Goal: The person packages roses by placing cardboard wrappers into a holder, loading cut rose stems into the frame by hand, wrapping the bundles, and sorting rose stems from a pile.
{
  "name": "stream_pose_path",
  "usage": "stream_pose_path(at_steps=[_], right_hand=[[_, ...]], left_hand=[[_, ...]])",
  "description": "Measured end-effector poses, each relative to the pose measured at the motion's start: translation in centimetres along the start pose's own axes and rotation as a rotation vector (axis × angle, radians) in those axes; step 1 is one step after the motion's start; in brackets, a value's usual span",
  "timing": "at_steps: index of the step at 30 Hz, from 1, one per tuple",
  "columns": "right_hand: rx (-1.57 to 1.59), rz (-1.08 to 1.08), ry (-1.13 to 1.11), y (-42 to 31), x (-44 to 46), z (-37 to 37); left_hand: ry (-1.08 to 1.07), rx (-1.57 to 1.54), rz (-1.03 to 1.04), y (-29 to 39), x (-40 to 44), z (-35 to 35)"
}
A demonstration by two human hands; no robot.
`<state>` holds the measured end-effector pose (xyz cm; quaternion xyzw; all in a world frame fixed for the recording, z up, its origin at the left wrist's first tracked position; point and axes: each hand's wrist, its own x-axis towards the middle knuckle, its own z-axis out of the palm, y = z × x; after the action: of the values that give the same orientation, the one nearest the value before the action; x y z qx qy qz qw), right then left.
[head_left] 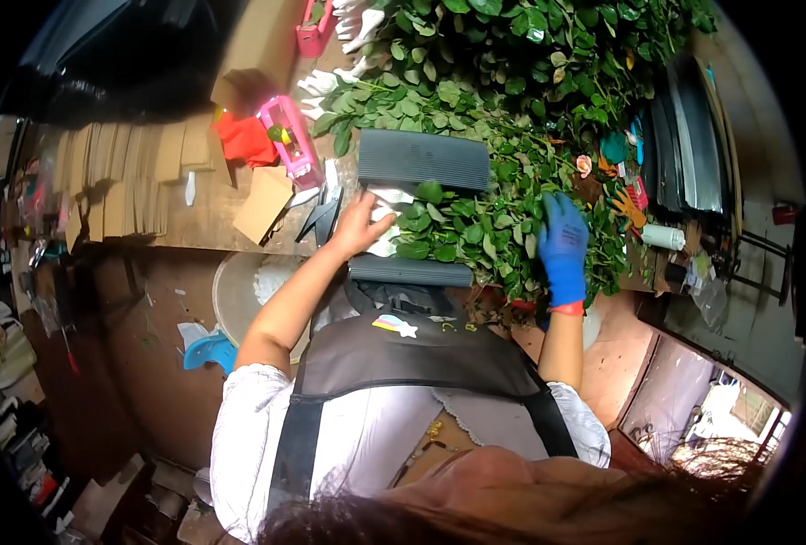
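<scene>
My bare left hand [357, 227] rests on white wrapped ends [387, 238] of leafy stems, its thumb and fingers apart. Those stems [457, 227] lie across a dark grey corrugated sheet [424, 159], whose far and near edges [412, 272] curl up around them. My right hand [563, 243], in a blue glove with an orange-red cuff, lies with fingers stretched on the leaves at the right side. Leaves partly hide its fingertips. Black scissors [319, 218] lie just left of my left hand.
A big heap of leafy stems [512, 54] covers the back. A pink plastic holder [290, 141], red cloth [247, 139] and cardboard pieces [130, 173] are at left. At right are a pink-orange rose [584, 165], an orange glove [629, 207], a pale green cylinder [663, 237] and stacked dark sheets [693, 136].
</scene>
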<state>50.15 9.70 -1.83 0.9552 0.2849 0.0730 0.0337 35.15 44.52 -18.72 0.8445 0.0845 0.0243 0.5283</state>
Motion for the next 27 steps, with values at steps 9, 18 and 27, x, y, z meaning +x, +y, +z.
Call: stream_pose_path(at_steps=[9, 18, 27], right_hand=[[0.211, -0.196, -0.453, -17.4, 6.3, 7.9], [0.164, -0.097, -0.481, -17.9, 6.2, 9.1], [0.168, -0.084, -0.484, -18.0, 6.3, 8.3]], left_hand=[[0.050, 0.214, 0.064, 2.3, 0.1, -1.0], [0.294, -0.148, -0.227, 2.7, 0.9, -1.0], [0.573, -0.552, -0.383, -2.1, -0.5, -4.5]])
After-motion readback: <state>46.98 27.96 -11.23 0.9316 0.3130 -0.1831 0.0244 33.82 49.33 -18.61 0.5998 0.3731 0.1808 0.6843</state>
